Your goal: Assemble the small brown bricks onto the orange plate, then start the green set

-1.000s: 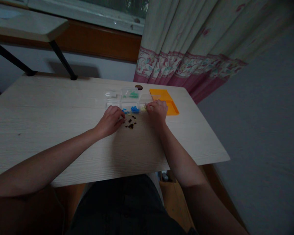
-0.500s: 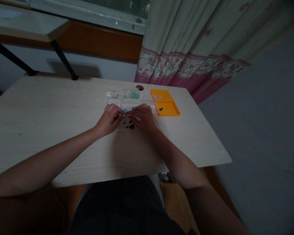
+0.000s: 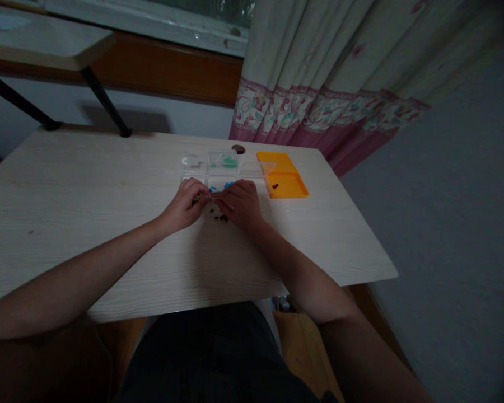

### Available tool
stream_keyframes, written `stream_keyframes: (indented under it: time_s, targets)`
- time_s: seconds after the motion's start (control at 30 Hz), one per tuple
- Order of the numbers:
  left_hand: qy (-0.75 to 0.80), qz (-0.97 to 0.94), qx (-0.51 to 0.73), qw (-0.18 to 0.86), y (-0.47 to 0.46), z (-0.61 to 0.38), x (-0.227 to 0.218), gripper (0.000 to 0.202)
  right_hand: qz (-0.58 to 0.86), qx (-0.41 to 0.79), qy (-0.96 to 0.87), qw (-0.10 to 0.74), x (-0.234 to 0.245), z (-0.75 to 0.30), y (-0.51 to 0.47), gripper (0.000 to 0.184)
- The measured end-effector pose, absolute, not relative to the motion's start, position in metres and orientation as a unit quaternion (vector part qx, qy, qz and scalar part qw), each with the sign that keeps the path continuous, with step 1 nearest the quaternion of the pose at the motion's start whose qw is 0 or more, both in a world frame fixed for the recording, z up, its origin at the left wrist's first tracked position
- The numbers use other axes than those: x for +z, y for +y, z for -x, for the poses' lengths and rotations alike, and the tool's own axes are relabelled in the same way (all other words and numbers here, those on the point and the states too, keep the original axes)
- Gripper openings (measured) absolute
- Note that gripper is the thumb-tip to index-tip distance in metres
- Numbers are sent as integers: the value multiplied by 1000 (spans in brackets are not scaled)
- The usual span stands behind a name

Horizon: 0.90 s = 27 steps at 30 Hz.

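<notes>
My left hand (image 3: 185, 206) is closed over the table, with a small speckled, lumpy thing (image 3: 199, 197) showing between its thumb and fingers. Its fingertips meet those of my right hand (image 3: 241, 204), which is also closed in a pinch. What the right fingers grip is too small to make out. Several small dark pieces (image 3: 221, 218) lie loose on the table just below the hands. Right behind the fingers stands a clear compartment box (image 3: 194, 174), its front partly covered by the hands. Small blue pieces (image 3: 228, 184) and green pieces (image 3: 230, 162) are in separate compartments.
To the right of the clear box lies an open orange tray (image 3: 296, 187) holding a few dark pieces (image 3: 275, 186). A round dark spot (image 3: 238, 149) is near the table's back edge. A raised shelf (image 3: 46, 42) on black legs stands back left; a curtain (image 3: 302, 106) hangs behind.
Both hands stay together at the same place. The right fingers have shifted slightly and cover more of the loose dark pieces. The speckled thing in the left hand now shows more clearly.
</notes>
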State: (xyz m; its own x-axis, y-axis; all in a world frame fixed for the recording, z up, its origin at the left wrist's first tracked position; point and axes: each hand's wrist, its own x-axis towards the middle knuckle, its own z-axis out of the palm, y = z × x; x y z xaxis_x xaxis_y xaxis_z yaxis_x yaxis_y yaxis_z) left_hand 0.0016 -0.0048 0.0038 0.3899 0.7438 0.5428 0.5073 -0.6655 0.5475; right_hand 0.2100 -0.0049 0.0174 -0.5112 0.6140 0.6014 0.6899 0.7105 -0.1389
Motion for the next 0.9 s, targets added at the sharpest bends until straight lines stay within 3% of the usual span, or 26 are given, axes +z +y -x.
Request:
stream_keyframes:
  time_s: [0.9]
  targets:
    - [391,-817,397,151,-5,-3,6,14,376,-46,-869,317,18,-209,-6,24]
